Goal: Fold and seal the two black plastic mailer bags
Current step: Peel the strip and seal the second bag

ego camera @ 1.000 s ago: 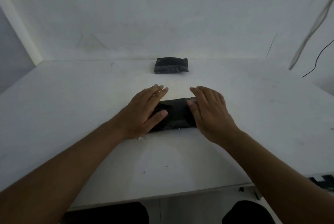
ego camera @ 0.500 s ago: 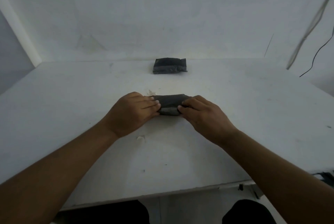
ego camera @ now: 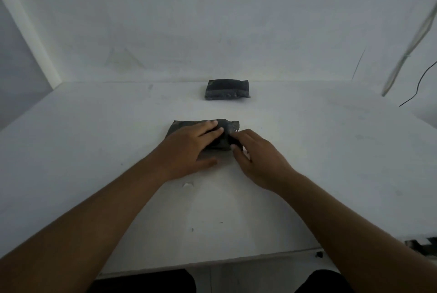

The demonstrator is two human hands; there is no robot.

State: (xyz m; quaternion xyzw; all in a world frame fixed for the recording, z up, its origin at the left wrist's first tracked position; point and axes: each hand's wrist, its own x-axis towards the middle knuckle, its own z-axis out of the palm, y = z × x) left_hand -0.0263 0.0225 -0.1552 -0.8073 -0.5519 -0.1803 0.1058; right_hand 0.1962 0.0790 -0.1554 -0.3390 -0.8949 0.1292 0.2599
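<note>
A black mailer bag [ego camera: 225, 133] lies folded on the white table [ego camera: 331, 162] in front of me. My left hand [ego camera: 189, 148] rests flat on its left part with the fingers spread, pressing it down. My right hand [ego camera: 257, 158] sits at its right end, with the fingertips pinching the bag's right edge. A second black mailer bag [ego camera: 227, 89], folded into a compact packet, lies alone farther back near the wall.
A small white paper scrap [ego camera: 188, 184] lies on the table just before my left wrist. A pale strap [ego camera: 406, 49] and a thin black cable [ego camera: 418, 87] hang at the right. The table's front edge runs close to my body.
The near bag, rolled tight between both hands half a second ago, now lies wider and flatter. My left hand has moved on top of it and my right hand has shifted to its right end.
</note>
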